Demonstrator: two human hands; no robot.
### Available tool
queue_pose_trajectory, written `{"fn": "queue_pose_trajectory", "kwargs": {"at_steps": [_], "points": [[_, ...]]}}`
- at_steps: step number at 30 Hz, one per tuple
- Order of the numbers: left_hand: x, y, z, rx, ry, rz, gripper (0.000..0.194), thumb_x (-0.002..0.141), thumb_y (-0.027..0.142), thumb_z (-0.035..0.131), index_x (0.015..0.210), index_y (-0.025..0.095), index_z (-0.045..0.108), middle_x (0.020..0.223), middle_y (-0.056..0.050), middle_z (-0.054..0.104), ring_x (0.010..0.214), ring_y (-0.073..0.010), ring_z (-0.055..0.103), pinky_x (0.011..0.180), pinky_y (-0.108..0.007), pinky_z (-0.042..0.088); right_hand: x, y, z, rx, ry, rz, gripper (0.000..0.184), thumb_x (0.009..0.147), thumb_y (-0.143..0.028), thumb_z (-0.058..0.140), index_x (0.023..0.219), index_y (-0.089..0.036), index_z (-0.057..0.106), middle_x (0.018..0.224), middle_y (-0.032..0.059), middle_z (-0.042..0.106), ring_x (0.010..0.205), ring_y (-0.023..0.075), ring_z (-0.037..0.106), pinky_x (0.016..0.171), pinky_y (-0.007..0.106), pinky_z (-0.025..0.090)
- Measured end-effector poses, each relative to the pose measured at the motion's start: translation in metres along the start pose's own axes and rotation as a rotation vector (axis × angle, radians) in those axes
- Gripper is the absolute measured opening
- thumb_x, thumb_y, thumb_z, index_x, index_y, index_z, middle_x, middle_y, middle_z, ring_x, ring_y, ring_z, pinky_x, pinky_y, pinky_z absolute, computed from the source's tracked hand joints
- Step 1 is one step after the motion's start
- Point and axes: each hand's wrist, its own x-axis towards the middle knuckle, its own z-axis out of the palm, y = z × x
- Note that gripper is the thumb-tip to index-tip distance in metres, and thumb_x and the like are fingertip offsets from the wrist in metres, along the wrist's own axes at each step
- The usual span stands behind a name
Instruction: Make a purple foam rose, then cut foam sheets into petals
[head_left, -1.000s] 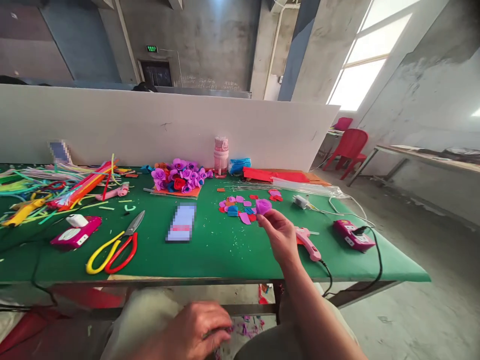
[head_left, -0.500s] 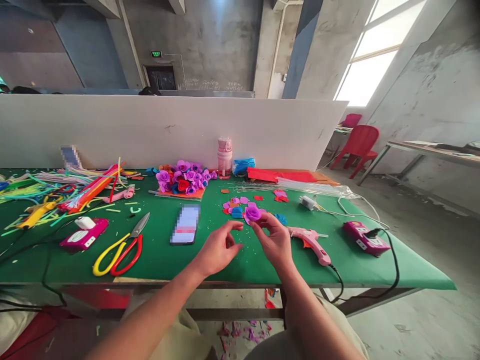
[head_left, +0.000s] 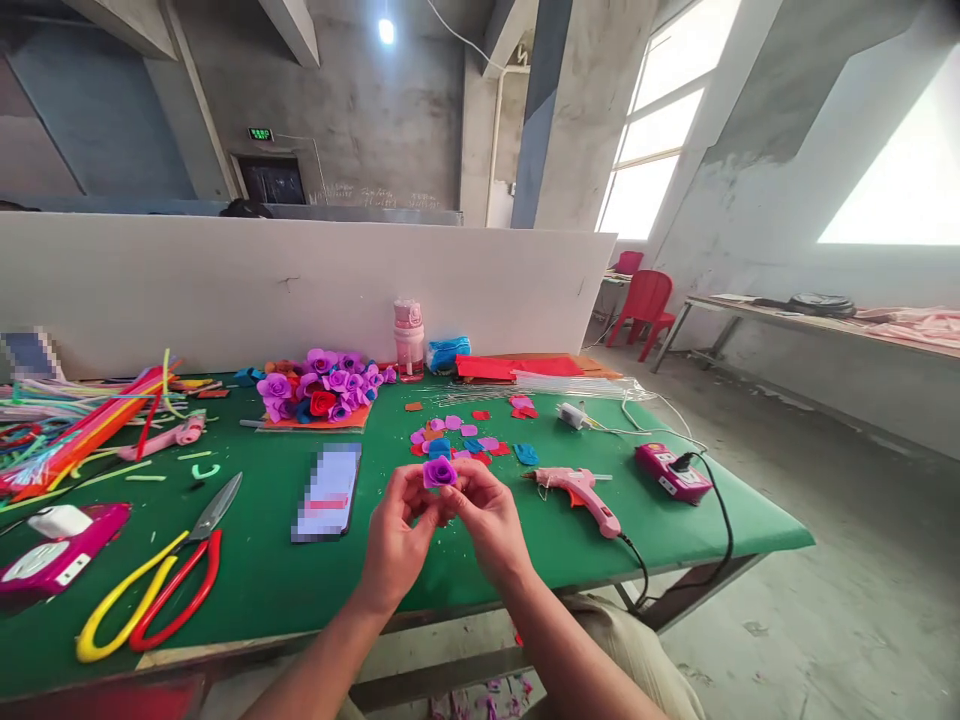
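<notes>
Flower (head_left: 439, 472), purple and rose-shaped, is held above the near half of the green table (head_left: 300, 600), directly in front of the person. It is grasped from both sides: its left edge is pinched by the thumb and fingers of the left hand (head_left: 403, 520), and its right edge by those of the right hand (head_left: 487, 510). The lower part of the flower is hidden by the thumbs.

Loose petals (head_left: 452, 424) in purple, red, orange and blue are scattered just beyond the hands. A blue piece (head_left: 526, 454) is placed to their right. Near the right hand, a pink glue gun (head_left: 566, 480) is laid on its side, its nozzle directed left and its black cord led over the table edge. Farther right, a magenta power strip (head_left: 673, 473) is fitted with a black plug.

To the left of the hands, a phone (head_left: 327, 492) is laid flat, its screen blurred. Scissors (head_left: 217, 510) are positioned beyond it, with one yellow and one red handle directed toward the near edge. A bunch of finished flowers (head_left: 322, 385), mostly purple, is stacked on an orange sheet behind the phone. A pink bottle (head_left: 409, 340) is stood upright beside the bunch, before a white partition (head_left: 322, 280).
</notes>
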Motion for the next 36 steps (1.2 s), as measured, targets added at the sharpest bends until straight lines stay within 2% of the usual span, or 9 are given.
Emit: {"fn": "queue_pose_trajectory", "kwargs": {"at_steps": [3,6,9,11,13,16,24,29,36], "points": [[-0.002,-0.004,-0.003,0.066,0.047,0.040,0.021,0.082,0.030,0.063,0.099,0.021,0.055,0.083,0.000,0.065,0.065,-0.0122,0.061,0.061,-0.024,0.052,-0.003,0.004,0.008,0.145,-0.018,0.071,0.018,0.072,-0.031,0.074,0.088,-0.023,0.069,0.061,-0.0044,0.052,0.054,0.0111,0.049,0.055,0.026,0.046],[0.001,-0.008,-0.010,0.080,0.083,0.042,0.018,0.081,0.031,0.064,0.094,0.020,0.057,0.079,0.001,0.065,0.065,-0.0127,0.061,0.060,-0.024,0.053,-0.003,0.005,0.011,0.153,-0.060,0.090,0.022,0.071,-0.030,0.075,0.091,-0.023,0.069,0.065,-0.0031,0.057,0.060,0.0124,0.053,0.063,0.027,0.047],[0.006,-0.010,-0.021,0.139,0.107,0.063,0.016,0.082,0.031,0.062,0.094,0.020,0.059,0.079,0.001,0.066,0.065,-0.0133,0.062,0.062,-0.024,0.054,0.001,-0.002,0.006,0.059,-0.080,0.086,0.034,0.069,-0.029,0.076,0.102,-0.025,0.068,0.089,0.0013,0.066,0.071,0.0144,0.057,0.070,0.029,0.048],[0.009,-0.011,-0.028,0.255,0.126,0.130,0.014,0.083,0.030,0.061,0.094,0.021,0.061,0.079,0.000,0.067,0.066,-0.0131,0.063,0.065,-0.024,0.053,0.003,-0.008,0.000,-0.008,-0.035,0.081,0.033,0.070,-0.030,0.074,0.102,-0.025,0.069,0.102,0.0032,0.067,0.077,0.0151,0.058,0.073,0.029,0.048],[0.011,-0.011,-0.033,0.375,0.128,0.220,0.011,0.084,0.028,0.061,0.092,0.021,0.063,0.084,0.000,0.068,0.073,-0.0135,0.064,0.071,-0.024,0.052,0.005,-0.014,-0.004,-0.057,0.028,0.081,0.024,0.075,-0.035,0.069,0.096,-0.022,0.072,0.095,0.0036,0.069,0.078,0.0155,0.058,0.074,0.028,0.047],[0.011,-0.011,-0.034,0.456,0.103,0.288,0.010,0.085,0.028,0.061,0.091,0.022,0.064,0.089,-0.001,0.069,0.079,-0.0141,0.065,0.075,-0.024,0.051,0.003,-0.021,-0.005,-0.106,0.084,0.073,0.024,0.080,-0.040,0.064,0.088,-0.020,0.074,0.079,0.0028,0.069,0.074,0.0153,0.058,0.073,0.028,0.046],[0.011,-0.018,-0.027,0.405,0.052,0.199,0.013,0.084,0.031,0.062,0.093,0.021,0.064,0.089,-0.002,0.070,0.077,-0.0153,0.067,0.074,-0.025,0.053,0.002,-0.016,-0.003,-0.230,0.108,0.039,0.029,0.073,-0.041,0.071,0.090,-0.018,0.075,0.083,0.0062,0.074,0.077,0.0203,0.066,0.072,0.030,0.050],[0.012,-0.018,-0.027,0.414,0.042,0.192,0.015,0.084,0.033,0.061,0.092,0.021,0.064,0.087,-0.002,0.069,0.078,-0.0161,0.067,0.073,-0.027,0.053,0.000,-0.016,-0.004,-0.435,0.136,-0.069,0.024,0.079,-0.037,0.064,0.090,-0.020,0.076,0.083,0.0057,0.075,0.072,0.0200,0.067,0.067,0.030,0.052],[0.012,-0.021,-0.028,0.433,0.040,0.228,0.014,0.085,0.032,0.060,0.092,0.021,0.064,0.089,-0.003,0.070,0.079,-0.0163,0.067,0.074,-0.027,0.053,-0.003,-0.021,-0.001,-0.526,0.122,-0.096,0.025,0.083,-0.035,0.057,0.085,-0.021,0.078,0.080,0.0053,0.075,0.072,0.0202,0.067,0.065,0.028,0.050]]}}
